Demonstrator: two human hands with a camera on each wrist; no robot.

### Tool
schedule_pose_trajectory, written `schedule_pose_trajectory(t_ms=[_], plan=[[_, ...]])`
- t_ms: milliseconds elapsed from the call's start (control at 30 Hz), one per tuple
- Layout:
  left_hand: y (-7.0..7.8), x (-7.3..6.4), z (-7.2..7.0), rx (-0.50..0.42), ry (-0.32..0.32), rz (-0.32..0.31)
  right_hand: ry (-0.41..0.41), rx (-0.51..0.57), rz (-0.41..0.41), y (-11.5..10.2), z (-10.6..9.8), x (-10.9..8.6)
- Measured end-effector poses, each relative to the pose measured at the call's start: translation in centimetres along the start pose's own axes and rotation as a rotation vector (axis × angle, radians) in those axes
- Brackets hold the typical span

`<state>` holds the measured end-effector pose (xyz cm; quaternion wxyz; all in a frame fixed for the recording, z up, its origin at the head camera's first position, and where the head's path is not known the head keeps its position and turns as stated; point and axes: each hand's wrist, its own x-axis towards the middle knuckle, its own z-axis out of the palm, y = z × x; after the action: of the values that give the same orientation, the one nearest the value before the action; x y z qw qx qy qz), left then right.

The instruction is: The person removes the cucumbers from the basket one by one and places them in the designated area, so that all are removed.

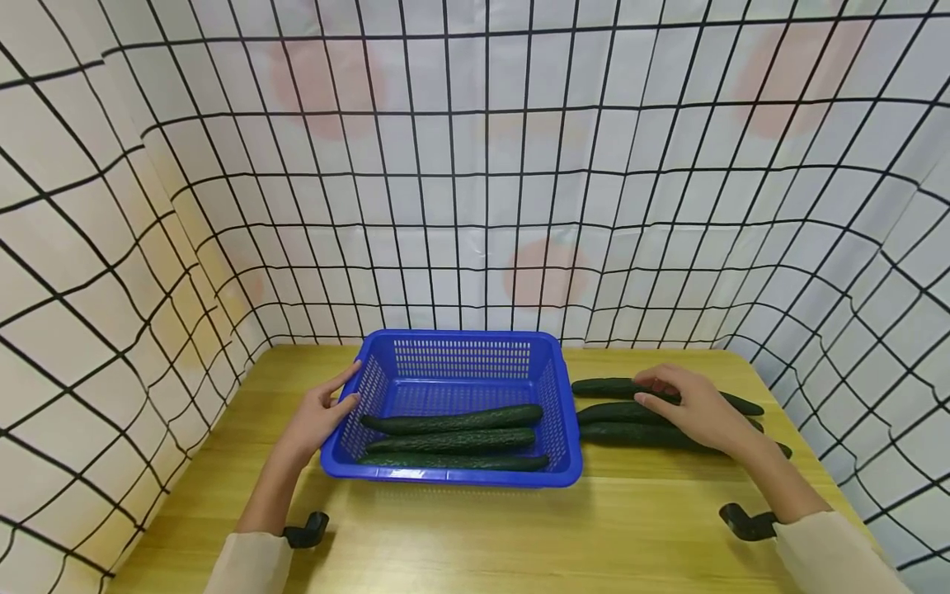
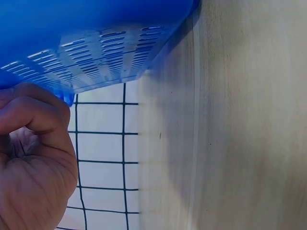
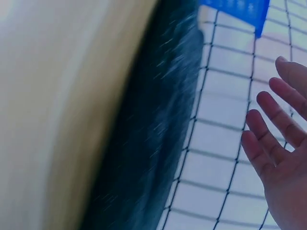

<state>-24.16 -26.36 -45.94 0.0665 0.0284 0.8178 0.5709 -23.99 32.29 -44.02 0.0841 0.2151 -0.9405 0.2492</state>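
A blue plastic basket (image 1: 453, 476) stands on the table with three long dark green cucumbers (image 1: 453, 421) lying side by side in its near half. My left hand (image 1: 315, 419) holds the basket's left rim, the thumb on top; in the left wrist view its fingers (image 2: 33, 112) curl at the rim. To the right of the basket lie several more cucumbers (image 1: 631, 435). Over these hovers my right hand (image 1: 690, 404), fingers spread and loosely bent, holding nothing. The right wrist view shows its fingers (image 3: 283, 122) apart from a blurred cucumber (image 3: 148, 124).
The wooden table (image 1: 475, 536) is closed in at the back and sides by a black wire grid (image 1: 486, 173) in front of white sheeting. A dark wrist-camera mount (image 1: 307, 530) sticks out at the left wrist, and another mount (image 1: 745, 523) at the right.
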Motion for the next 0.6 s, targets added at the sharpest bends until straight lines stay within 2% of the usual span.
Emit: schedule_pose_trajectory(t_ms=[267, 600], plan=[[0.2, -0.1, 0.0, -0.01, 0.009, -0.003, -0.018, 0.003, -0.068, -3.4, 0.1, 3.4], [0.2, 0.1, -0.1, -0.011, -0.003, -0.001, -0.097, 0.099, -0.091, -7.6, 1.1, 7.0]])
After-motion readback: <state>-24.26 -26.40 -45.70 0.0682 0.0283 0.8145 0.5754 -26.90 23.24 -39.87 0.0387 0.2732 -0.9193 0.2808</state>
